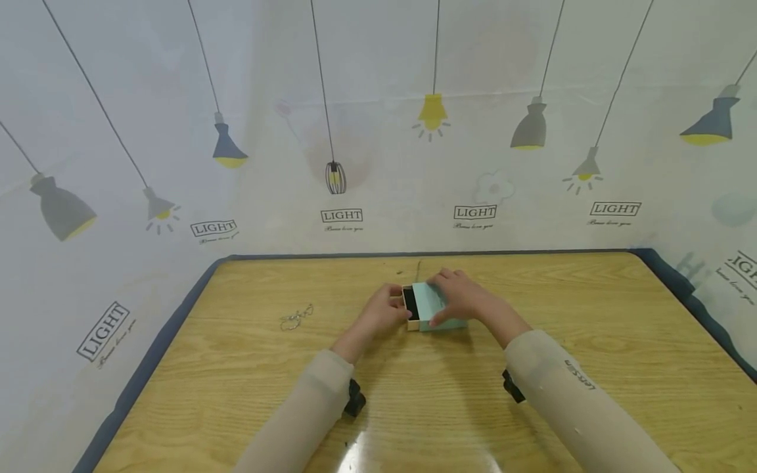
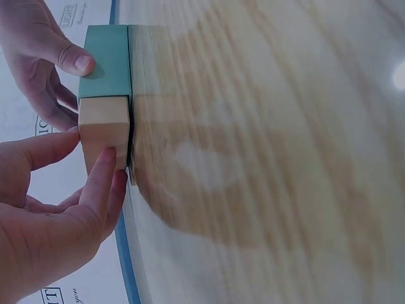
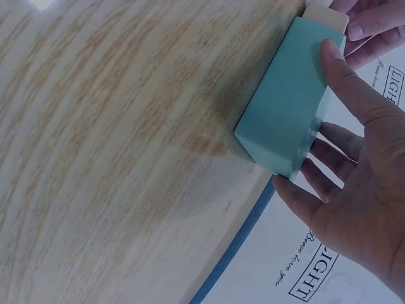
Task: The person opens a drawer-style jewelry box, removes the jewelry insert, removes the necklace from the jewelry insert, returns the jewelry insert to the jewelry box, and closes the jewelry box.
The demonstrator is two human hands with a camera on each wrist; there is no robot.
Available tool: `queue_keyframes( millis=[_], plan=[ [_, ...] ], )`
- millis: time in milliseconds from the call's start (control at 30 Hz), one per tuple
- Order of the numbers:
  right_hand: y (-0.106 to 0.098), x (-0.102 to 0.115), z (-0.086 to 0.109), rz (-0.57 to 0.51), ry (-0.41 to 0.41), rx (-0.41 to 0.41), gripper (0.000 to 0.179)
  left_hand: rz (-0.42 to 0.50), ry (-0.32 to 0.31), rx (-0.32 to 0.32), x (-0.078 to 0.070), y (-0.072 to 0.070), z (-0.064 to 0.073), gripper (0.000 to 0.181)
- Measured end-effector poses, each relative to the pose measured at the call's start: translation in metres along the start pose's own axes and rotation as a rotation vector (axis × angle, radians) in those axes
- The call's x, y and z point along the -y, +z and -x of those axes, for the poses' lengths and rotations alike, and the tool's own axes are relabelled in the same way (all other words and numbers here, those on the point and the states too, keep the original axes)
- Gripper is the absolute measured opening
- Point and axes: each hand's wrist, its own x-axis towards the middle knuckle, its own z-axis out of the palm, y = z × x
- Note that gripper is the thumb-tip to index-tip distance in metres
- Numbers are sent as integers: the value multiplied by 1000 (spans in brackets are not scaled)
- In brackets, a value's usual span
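A small mint-green box sleeve (image 1: 428, 299) lies on the table, with its cream drawer (image 2: 104, 117) partly out at the left end. Black lining (image 1: 411, 303) shows inside the drawer. My left hand (image 1: 381, 312) pinches the drawer's outer end between thumb and fingers. Across the sleeve, my right hand (image 1: 461, 299) grips with the thumb on the near side and the fingers on the far side. In the right wrist view the sleeve's closed end (image 3: 272, 152) faces the camera. What lies deeper in the drawer is hidden.
A thin silvery chain (image 1: 296, 318) lies loosely heaped on the wooden table (image 1: 236, 394), left of my left hand. Behind the table hangs a pale cloth (image 1: 384, 131) printed with lamps. Its dark blue border (image 1: 160, 368) runs along the table's edges.
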Motion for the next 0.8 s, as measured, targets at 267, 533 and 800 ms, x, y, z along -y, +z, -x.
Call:
queue_keyframes(
  millis=[267,533,800],
  plan=[
    [-1,0,-1,-1,-1,6,89,29,2,2,-1,3,-1,54],
    [-1,0,1,-5,-9,0,87,41,18,27,-4,5,0,58],
    [1,1,0,-4,-9,0,87,57,26,32,-4,9,-2,60]
  ],
)
